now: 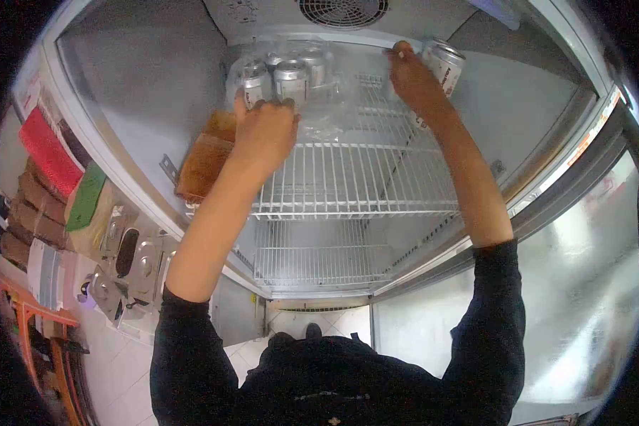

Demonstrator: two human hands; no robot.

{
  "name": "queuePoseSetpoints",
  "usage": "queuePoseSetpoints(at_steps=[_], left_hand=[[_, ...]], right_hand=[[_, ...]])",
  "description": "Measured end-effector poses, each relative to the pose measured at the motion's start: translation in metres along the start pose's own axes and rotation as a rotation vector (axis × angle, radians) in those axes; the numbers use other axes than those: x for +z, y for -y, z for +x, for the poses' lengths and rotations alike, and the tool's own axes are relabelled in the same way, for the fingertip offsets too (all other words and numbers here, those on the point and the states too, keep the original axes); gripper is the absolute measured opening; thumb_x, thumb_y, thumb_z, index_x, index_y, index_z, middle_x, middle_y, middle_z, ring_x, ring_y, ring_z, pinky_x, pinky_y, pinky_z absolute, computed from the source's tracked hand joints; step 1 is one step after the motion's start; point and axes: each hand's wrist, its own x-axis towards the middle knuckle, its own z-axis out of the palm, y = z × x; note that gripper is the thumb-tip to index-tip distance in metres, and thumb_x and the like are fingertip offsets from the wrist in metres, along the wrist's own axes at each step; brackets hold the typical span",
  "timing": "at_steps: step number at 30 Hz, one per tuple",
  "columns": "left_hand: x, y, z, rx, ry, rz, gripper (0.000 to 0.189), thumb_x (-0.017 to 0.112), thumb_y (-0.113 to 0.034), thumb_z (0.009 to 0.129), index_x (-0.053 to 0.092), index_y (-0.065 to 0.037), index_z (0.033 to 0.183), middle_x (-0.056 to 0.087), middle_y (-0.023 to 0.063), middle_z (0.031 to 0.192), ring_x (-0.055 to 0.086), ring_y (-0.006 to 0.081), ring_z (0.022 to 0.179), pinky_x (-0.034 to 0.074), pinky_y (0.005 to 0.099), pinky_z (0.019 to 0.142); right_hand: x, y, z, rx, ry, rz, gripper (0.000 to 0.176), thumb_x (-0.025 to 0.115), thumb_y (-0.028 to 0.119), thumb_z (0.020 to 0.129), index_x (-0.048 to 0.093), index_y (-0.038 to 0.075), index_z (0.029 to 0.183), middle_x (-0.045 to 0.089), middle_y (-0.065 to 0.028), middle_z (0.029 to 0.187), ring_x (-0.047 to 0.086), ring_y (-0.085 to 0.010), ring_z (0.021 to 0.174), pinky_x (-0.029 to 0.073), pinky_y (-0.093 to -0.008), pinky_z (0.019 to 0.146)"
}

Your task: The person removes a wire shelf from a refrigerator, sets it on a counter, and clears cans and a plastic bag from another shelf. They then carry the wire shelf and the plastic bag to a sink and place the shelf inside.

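Several silver cans (291,79) stand in clear plastic wrap (326,121) at the back left of a white wire shelf (362,177) inside a fridge. My left hand (266,135) is at the front of this pack, its fingers curled in on the wrap below the cans. Farther right, a silver can with a printed label (447,67) stands near the fridge's right wall. My right hand (415,82) reaches in just left of that can, partly overlapping it, with its fingers bent near the back wall. I cannot tell whether those fingers grip anything.
Brown, bread-like blocks (204,167) sit at the shelf's left edge. A lower wire shelf (319,263) lies beneath. The glass door (582,305) stands open on the right. Outside to the left are red and green packages (50,149) and metal containers (145,259).
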Motion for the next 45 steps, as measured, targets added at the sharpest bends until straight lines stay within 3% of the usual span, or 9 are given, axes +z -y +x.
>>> queuePoseSetpoints(at_steps=[3,6,10,13,19,25,31,34,45], left_hand=[[0.002,0.003,0.0,-0.016,0.025,0.022,0.019,0.053,-0.02,0.079,0.059,-0.004,0.086,0.061,0.0137,0.072,0.06,0.0279,0.077,0.016,0.0531,0.097],[0.008,0.008,0.0,-0.023,0.01,0.056,0.018,0.053,-0.02,0.079,0.061,-0.004,0.085,0.062,0.0126,0.073,0.059,0.027,0.08,0.016,0.0527,0.097],[0.008,0.011,0.0,-0.039,0.003,0.056,0.019,0.053,-0.02,0.079,0.062,-0.005,0.085,0.062,0.0116,0.074,0.059,0.0262,0.079,0.016,0.0517,0.097],[0.008,0.011,0.0,-0.056,0.04,0.05,0.019,0.052,-0.02,0.079,0.062,-0.005,0.084,0.061,0.0119,0.073,0.06,0.0263,0.078,0.016,0.0514,0.097],[0.014,0.011,0.0,-0.005,-0.027,0.07,0.018,0.051,-0.018,0.079,0.062,-0.005,0.082,0.061,0.0125,0.071,0.06,0.026,0.075,0.019,0.0518,0.096],[0.01,0.008,0.0,-0.002,0.008,0.077,0.017,0.053,-0.021,0.078,0.06,-0.007,0.083,0.061,0.0121,0.07,0.06,0.0271,0.075,0.021,0.0509,0.093],[0.007,0.003,0.0,0.022,0.05,0.101,0.019,0.052,-0.023,0.08,0.058,-0.006,0.086,0.062,0.0123,0.074,0.06,0.0274,0.075,0.02,0.0504,0.093],[0.008,0.003,0.001,0.017,0.042,0.074,0.019,0.051,-0.022,0.081,0.058,-0.005,0.085,0.062,0.0128,0.075,0.06,0.0285,0.075,0.02,0.0506,0.093],[0.005,-0.002,0.0,0.002,0.088,0.099,0.02,0.05,-0.022,0.081,0.059,-0.005,0.085,0.061,0.0144,0.073,0.06,0.0295,0.076,0.019,0.0521,0.093]], right_hand=[[0.052,-0.031,0.022,-0.077,-0.02,-0.313,0.041,0.046,0.005,0.08,0.042,0.011,0.121,0.04,-0.0135,0.121,0.045,-0.0368,0.107,0.04,-0.0408,0.09],[0.045,-0.03,0.035,0.04,0.403,-0.533,0.044,0.045,0.005,0.081,0.04,0.014,0.123,0.037,-0.0118,0.127,0.043,-0.0344,0.111,0.038,-0.0421,0.092],[0.013,0.0,0.051,0.022,0.592,-0.585,0.044,0.049,0.006,0.078,0.045,0.016,0.12,0.04,-0.0121,0.127,0.041,-0.032,0.114,0.034,-0.043,0.095],[0.034,-0.024,0.042,-0.144,0.386,-0.502,0.033,0.048,0.022,0.081,0.051,0.012,0.113,0.048,-0.0107,0.118,0.045,-0.0275,0.111,0.036,-0.0458,0.093],[-0.056,0.035,0.036,0.021,0.777,0.04,0.069,0.075,0.024,0.051,0.048,0.012,0.113,0.055,-0.0122,0.105,0.052,-0.026,0.099,0.043,-0.037,0.084],[-0.112,0.054,-0.014,-0.125,0.84,0.794,0.066,0.078,0.019,0.051,0.048,0.009,0.11,0.056,-0.0089,0.097,0.053,-0.0212,0.095,0.045,-0.0337,0.08],[-0.131,0.054,-0.043,-0.243,0.862,0.873,0.067,0.079,0.019,0.052,0.05,0.006,0.111,0.056,-0.0091,0.101,0.054,-0.0223,0.095,0.045,-0.0326,0.084],[-0.136,0.054,-0.052,-0.418,0.787,0.928,0.058,0.076,0.019,0.062,0.048,0.002,0.11,0.058,-0.0105,0.094,0.056,-0.0175,0.085,0.046,-0.0285,0.076],[-0.149,0.05,-0.064,-0.35,0.845,0.89,0.059,0.076,0.022,0.061,0.05,0.002,0.11,0.06,-0.0099,0.091,0.056,-0.0171,0.084,0.046,-0.03,0.075]])
